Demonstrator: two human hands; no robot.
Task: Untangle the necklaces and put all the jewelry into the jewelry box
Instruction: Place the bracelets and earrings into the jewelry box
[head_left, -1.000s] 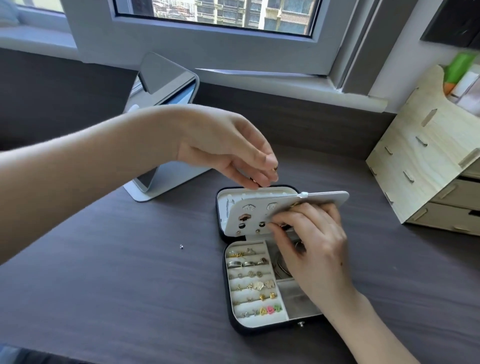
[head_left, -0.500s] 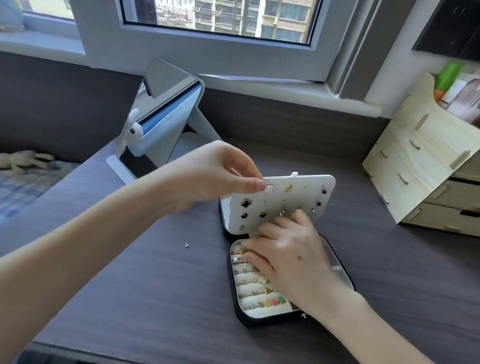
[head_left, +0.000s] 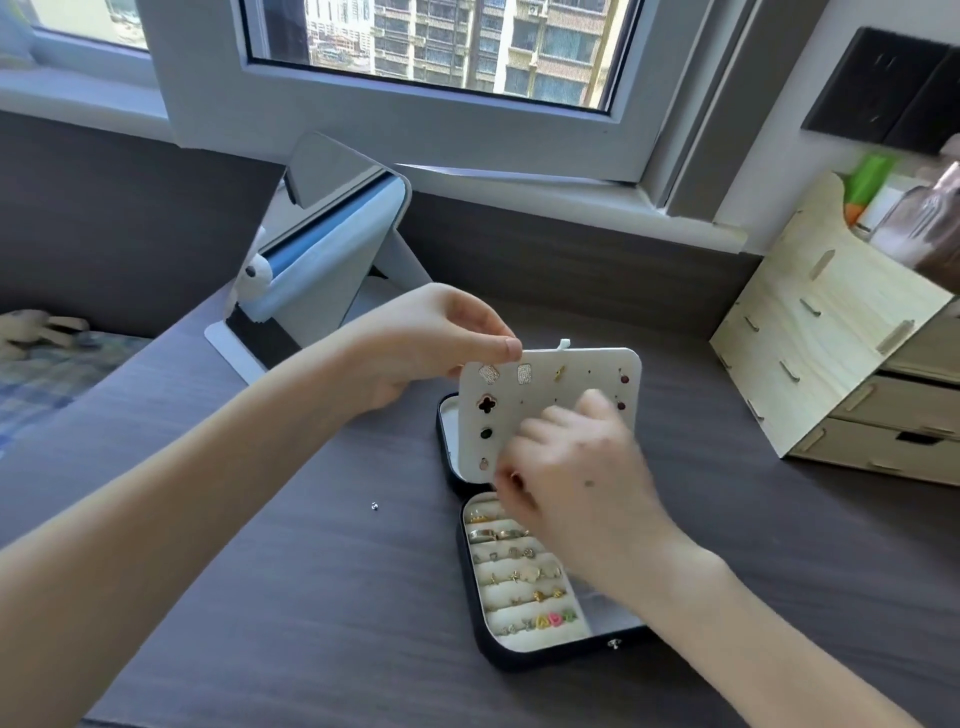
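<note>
Left hand (head_left: 415, 348) pinches the earring panel (head_left: 571, 371) by its top corner, propping it upright. Right hand (head_left: 576, 467) is blurry against its face, can't tell its grip. I'd brace that panel firm so it doesn't flop.

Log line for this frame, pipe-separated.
left hand: pinches earring panel top | right hand: blurred over panel, grip unclear | jewelry box: open | desk: small piece lying loose

My only camera rides on my head, looking forward and down, close over the desk (head_left: 311, 571). The jewelry box (head_left: 550, 656) sits lower centre of frame, the window (head_left: 415, 114) along the top.
</note>
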